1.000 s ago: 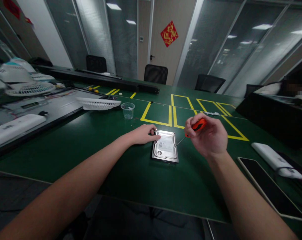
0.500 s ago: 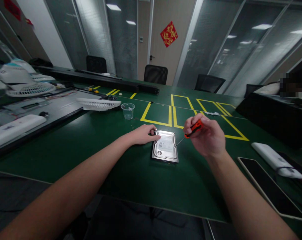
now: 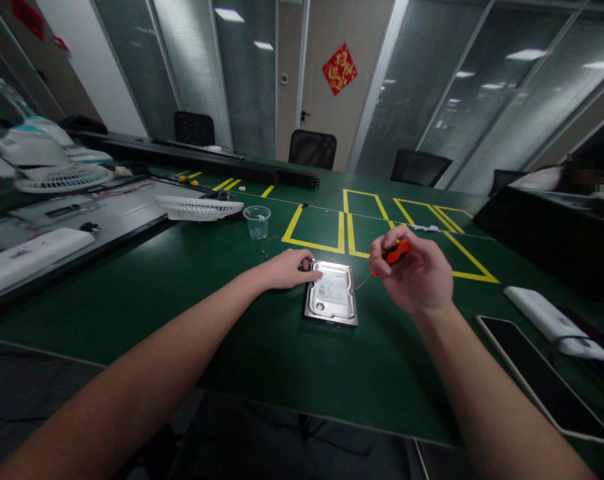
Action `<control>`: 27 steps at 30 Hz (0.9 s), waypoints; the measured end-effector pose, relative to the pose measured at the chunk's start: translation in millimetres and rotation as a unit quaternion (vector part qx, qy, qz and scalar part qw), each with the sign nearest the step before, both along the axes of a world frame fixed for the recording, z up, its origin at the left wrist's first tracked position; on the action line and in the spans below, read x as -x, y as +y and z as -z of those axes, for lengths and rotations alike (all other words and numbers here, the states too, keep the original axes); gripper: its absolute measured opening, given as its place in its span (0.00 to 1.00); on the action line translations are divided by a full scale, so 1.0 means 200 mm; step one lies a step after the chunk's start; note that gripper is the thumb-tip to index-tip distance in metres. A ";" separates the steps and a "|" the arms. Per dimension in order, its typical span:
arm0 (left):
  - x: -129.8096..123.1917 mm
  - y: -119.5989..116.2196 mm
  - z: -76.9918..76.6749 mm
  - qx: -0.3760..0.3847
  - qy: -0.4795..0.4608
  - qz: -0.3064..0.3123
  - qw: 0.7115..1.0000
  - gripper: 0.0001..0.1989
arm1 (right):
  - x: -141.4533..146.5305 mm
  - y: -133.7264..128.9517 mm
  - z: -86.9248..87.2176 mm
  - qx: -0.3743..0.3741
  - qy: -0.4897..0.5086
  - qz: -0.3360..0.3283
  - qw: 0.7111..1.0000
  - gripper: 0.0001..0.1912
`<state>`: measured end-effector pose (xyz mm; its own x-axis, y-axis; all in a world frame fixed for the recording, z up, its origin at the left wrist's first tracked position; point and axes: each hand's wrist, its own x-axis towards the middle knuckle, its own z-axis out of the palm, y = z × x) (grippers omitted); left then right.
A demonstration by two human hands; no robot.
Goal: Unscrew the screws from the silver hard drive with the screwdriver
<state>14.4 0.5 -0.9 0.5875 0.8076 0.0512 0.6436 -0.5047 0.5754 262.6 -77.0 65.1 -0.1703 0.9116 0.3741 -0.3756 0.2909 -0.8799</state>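
Since the earlier frame, the orange-and-black screwdriver [image 3: 398, 257] had rolled a little in my right hand [image 3: 418, 275], while the hard drive [image 3: 333, 291] had stayed put. The drive lay flat on the green tabletop [image 3: 252, 340], lid and label up, in front of me between my hands; the print on its label was too small to read. My left hand [image 3: 288, 268] had its fingers curled onto the upper left corner, thumb over the lid and fingertips at the edge, partly out of my sight. The fingers of my right hand were closed around the screwdriver's handle, covering much of it, and its thin shaft slanted down to the drive's right edge, where I could not make out the very tip.

Beyond the drive, yellow tape [image 3: 315, 245] marked out boxes, and a clear plastic cup [image 3: 257, 223] stood off to the left, whatever was in it too faint to name. Further left was a white grille [image 3: 199, 208], seen nearly edge-on. Right of my forearm lay a dark-faced flat device [image 3: 545, 377] beside a white bar-shaped object [image 3: 552, 321]. At the far right, a person [image 3: 537, 179] was mostly hidden behind a black object [image 3: 532, 233] and cut off by the edge of my view.
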 end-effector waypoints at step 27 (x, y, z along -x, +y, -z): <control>0.00 0.00 0.00 -0.006 0.003 -0.002 1.000 0.30 | 0.01 0.00 0.01 -0.002 0.020 -0.005 1.000 0.06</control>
<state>14.4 -0.3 0.1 0.5846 0.8093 0.0575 0.6488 -0.5089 0.5657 261.6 -77.6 63.6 -0.1631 0.9087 0.3842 -0.4139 0.2905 -0.8627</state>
